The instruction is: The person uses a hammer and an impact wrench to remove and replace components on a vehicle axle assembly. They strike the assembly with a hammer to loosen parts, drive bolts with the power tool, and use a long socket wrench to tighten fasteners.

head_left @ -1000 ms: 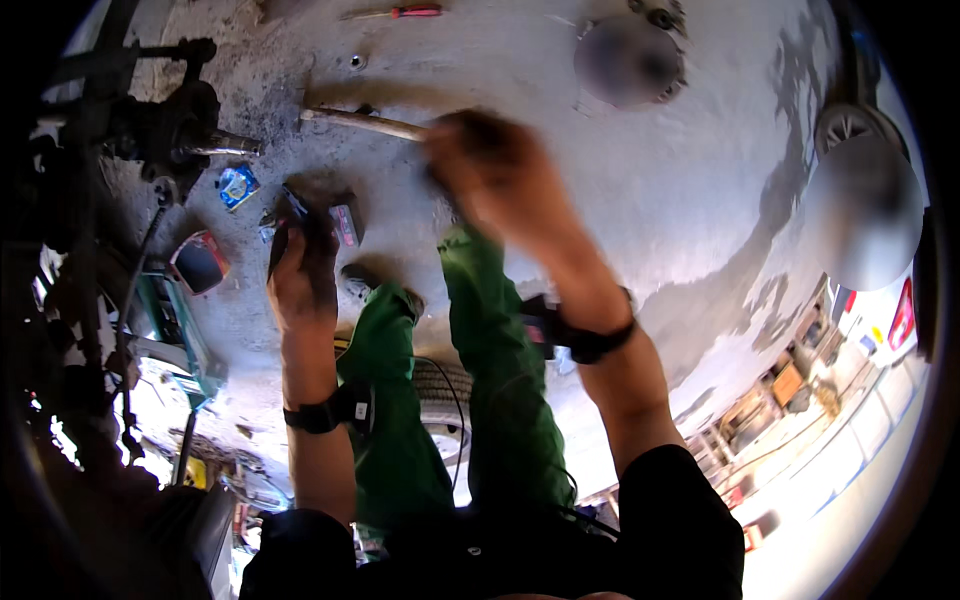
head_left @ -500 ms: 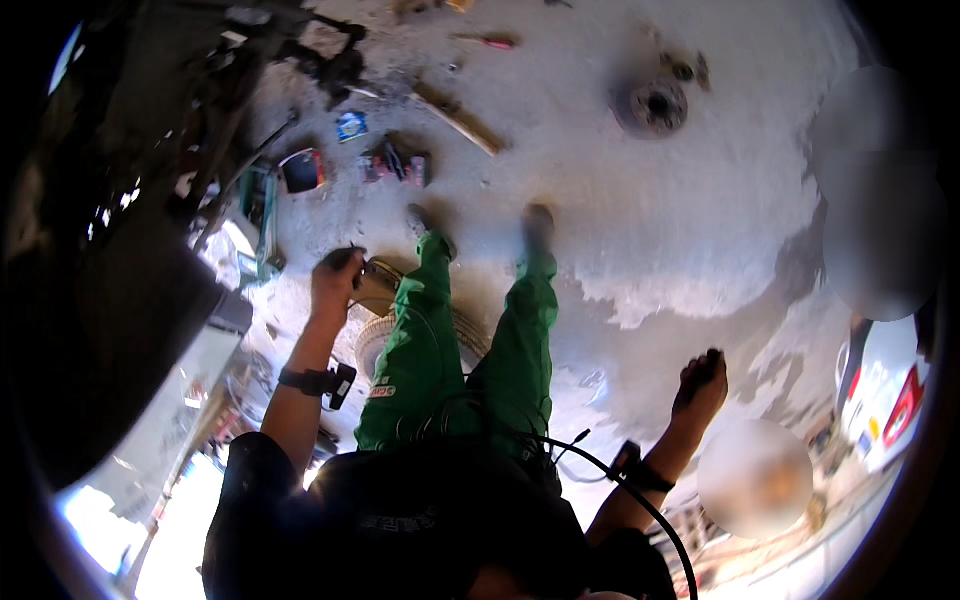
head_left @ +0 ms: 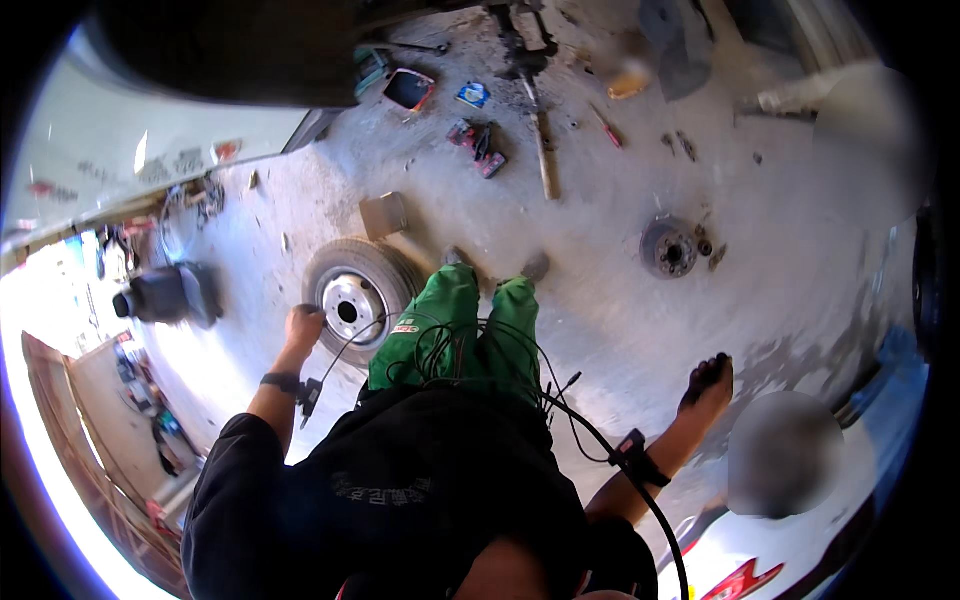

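- Out to the side the left hand is held, fingers curled, right beside the wheel; whether the tyre is touched, or anything gripped, cannot be told!
- The wheel is seen on the floor, by the left leg of the green trousers, its silver rim turned toward the camera.
- Over on the other flank, the right hand is held well away from the body, dark fingers bent inward; its grip cannot be made out.
- Just beyond the tyre, a cardboard box is spotted.
- Across the lap, black cables are draped in loops.
- Further ahead, a wooden handle is seen lying, with a red-handled screwdriver near it.
- And to the right, a round metal drum is laid on the floor!
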The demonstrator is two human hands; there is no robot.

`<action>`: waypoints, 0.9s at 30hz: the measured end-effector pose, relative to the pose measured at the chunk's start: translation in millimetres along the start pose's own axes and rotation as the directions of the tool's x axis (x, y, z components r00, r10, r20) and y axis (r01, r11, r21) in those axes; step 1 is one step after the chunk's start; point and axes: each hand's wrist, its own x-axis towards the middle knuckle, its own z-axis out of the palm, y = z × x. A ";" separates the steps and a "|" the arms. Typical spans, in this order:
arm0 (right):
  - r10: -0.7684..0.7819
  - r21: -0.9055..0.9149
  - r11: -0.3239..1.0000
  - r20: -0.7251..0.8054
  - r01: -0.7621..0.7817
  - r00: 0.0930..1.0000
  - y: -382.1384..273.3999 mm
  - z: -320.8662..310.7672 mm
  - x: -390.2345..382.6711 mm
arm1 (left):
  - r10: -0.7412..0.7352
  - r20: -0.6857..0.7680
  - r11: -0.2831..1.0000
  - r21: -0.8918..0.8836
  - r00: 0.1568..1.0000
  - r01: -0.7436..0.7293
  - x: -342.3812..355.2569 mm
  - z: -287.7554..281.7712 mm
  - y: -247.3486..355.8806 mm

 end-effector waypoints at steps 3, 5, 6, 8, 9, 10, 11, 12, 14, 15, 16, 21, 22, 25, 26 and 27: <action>-0.009 -0.150 0.988 0.146 0.032 0.989 -18.5 84.3 -12.6 | -0.263 -0.071 0.960 -0.116 0.962 0.254 -52.8 -2.1 -72.1; -0.041 -0.241 0.964 0.282 0.112 0.959 -27.2 128.2 -25.4 | -0.418 -0.054 0.901 -0.147 0.907 0.407 -85.6 3.1 -115.2; -0.073 -0.295 0.936 0.365 0.190 0.928 -29.8 151.5 -34.5 | -0.461 -0.052 0.875 -0.191 0.886 0.444 -100.9 6.7 -131.0; -0.102 -0.329 0.904 0.452 0.272 0.886 -38.3 190.3 -54.7 | -0.575 -0.022 0.772 -0.346 0.818 0.533 -130.9 19.2 -154.1; -0.075 -0.354 0.890 0.507 0.286 0.859 -27.5 183.0 -59.6 | -0.630 -0.012 0.700 -0.442 0.776 0.561 -179.0 36.7 -179.2; -0.068 -0.363 0.876 0.558 0.317 0.827 -29.6 196.2 -68.0 | -0.667 0.002 0.652 -0.481 0.745 0.586 -205.4 50.9 -195.0; -0.068 -0.365 0.865 0.596 0.346 0.800 -30.6 211.5 -81.0 | -0.745 0.081 0.522 -0.549 0.662 0.653 -228.3 69.0 -214.2; -0.058 -0.367 0.853 0.641 0.372 0.766 -28.3 217.0 -92.9 | -0.800 0.170 0.381 -0.598 0.576 0.705 -255.0 89.6 -230.2; -0.070 -0.379 0.813 0.691 0.443 0.720 -29.5 232.4 -114.4 | -0.829 0.249 0.238 -0.653 0.500 0.719 -304.9 126.4 -244.4; -0.064 -0.393 0.785 0.718 0.480 0.693 -26.2 239.7 -127.0 | -0.851 0.245 0.189 -0.681 0.464 0.707 -336.2 160.7 -261.0; -0.062 -0.380 0.774 0.750 0.506 0.658 -28.1 249.8 -142.0 | -0.863 0.241 0.155 -0.711 0.445 0.686 -349.8 177.1 -265.0; 0.019 -0.386 0.586 0.886 0.713 0.463 -13.3 276.2 -226.0 | -0.914 0.264 0.042 -0.694 0.308 0.719 -417.5 243.4 -271.8; 0.004 -0.353 0.523 0.911 0.776 0.411 -19.3 279.7 -252.8 | -0.910 0.289 0.001 -0.714 0.296 0.700 -419.0 237.0 -259.9; 0.045 -0.179 0.410 0.983 0.894 0.177 -17.5 297.8 -290.6 | -0.902 0.356 -0.146 -0.786 0.246 0.601 -428.7 212.3 -239.1; 0.077 -0.156 0.403 0.988 0.902 0.137 -16.2 305.1 -299.9 | -0.897 0.369 -0.176 -0.805 0.245 0.567 -436.0 214.6 -235.4; 0.102 -0.050 0.306 0.995 0.951 0.019 -9.7 309.1 -309.0 | -0.896 0.377 -0.203 -0.819 0.236 0.537 -453.8 219.5 -234.0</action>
